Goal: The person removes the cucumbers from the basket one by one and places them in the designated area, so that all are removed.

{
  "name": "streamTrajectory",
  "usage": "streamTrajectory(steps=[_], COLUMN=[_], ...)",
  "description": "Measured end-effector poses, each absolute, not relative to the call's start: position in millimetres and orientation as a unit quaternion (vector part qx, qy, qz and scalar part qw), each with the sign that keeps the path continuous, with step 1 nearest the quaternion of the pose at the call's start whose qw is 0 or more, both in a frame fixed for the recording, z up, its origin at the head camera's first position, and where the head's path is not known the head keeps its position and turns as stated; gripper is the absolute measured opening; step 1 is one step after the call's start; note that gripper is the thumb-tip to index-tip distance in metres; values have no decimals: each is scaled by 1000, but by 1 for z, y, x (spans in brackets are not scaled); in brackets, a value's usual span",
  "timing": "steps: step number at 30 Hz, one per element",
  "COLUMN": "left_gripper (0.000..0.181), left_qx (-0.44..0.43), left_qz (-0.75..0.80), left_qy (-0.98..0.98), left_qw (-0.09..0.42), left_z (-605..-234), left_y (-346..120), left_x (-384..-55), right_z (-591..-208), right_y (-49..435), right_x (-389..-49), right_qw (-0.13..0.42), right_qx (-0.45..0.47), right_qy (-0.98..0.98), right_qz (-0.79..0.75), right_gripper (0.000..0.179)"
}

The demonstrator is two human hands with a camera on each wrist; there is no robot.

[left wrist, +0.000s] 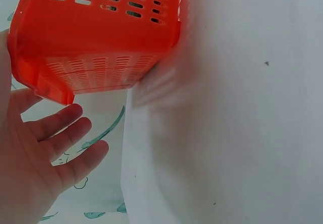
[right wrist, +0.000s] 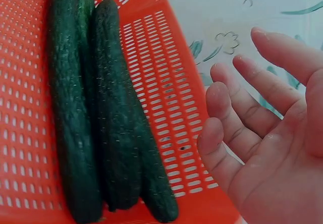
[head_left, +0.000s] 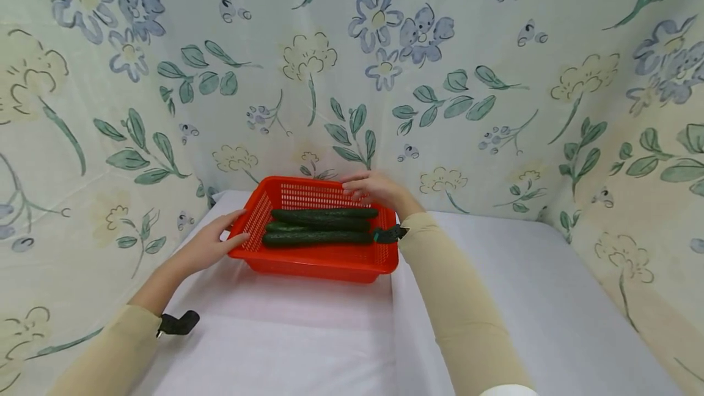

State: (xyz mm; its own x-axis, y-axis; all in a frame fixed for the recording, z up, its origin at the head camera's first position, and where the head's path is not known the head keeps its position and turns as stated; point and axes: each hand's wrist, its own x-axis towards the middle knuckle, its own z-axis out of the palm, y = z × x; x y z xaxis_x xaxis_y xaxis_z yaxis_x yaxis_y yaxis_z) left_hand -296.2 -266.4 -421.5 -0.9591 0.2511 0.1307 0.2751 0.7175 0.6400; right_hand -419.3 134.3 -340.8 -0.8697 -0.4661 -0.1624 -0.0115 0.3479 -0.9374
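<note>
A red plastic basket [head_left: 313,267] with slotted walls stands on the white-covered table. Several dark green cucumbers [head_left: 319,238] lie side by side inside it, some partly hidden under others. At the basket's left end is my left hand [head_left: 208,246], its thumb and a finger touching the rim. The left wrist view shows the other fingers [left wrist: 73,138] of that hand spread, straight and away from the wall. My right hand [head_left: 378,189] hovers by the far right rim, palm towards the cucumbers. In the right wrist view its fingers [right wrist: 247,105] are loosely bent and hold nothing.
White cloth [head_left: 297,347] covers the table, with a step or fold line running to the right of the basket. Floral fabric [head_left: 385,109] hangs behind and on both sides, close to the basket's far side. Dark wrist straps [head_left: 178,324] sit on both sleeves.
</note>
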Motion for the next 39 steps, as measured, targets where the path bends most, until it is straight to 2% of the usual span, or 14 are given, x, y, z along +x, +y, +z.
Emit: streamTrajectory(steps=[9, 19, 39], left_gripper=[72, 70, 70], left_qx=[-138, -134, -133], left_qz=[-362, -361, -368], left_qy=[-922, -923, -920], left_qw=[9, 4, 6], left_z=[-423, -427, -429], left_y=[-267, -266, -269], left_x=[-295, -294, -298], right_z=[-363, -391, -401], right_y=[119, 115, 98], right_x=[-421, -425, -416], right_qw=[223, 179, 112], right_qx=[-128, -128, -133], right_qy=[800, 821, 873], right_qz=[-542, -527, -456], right_gripper=[46, 37, 26])
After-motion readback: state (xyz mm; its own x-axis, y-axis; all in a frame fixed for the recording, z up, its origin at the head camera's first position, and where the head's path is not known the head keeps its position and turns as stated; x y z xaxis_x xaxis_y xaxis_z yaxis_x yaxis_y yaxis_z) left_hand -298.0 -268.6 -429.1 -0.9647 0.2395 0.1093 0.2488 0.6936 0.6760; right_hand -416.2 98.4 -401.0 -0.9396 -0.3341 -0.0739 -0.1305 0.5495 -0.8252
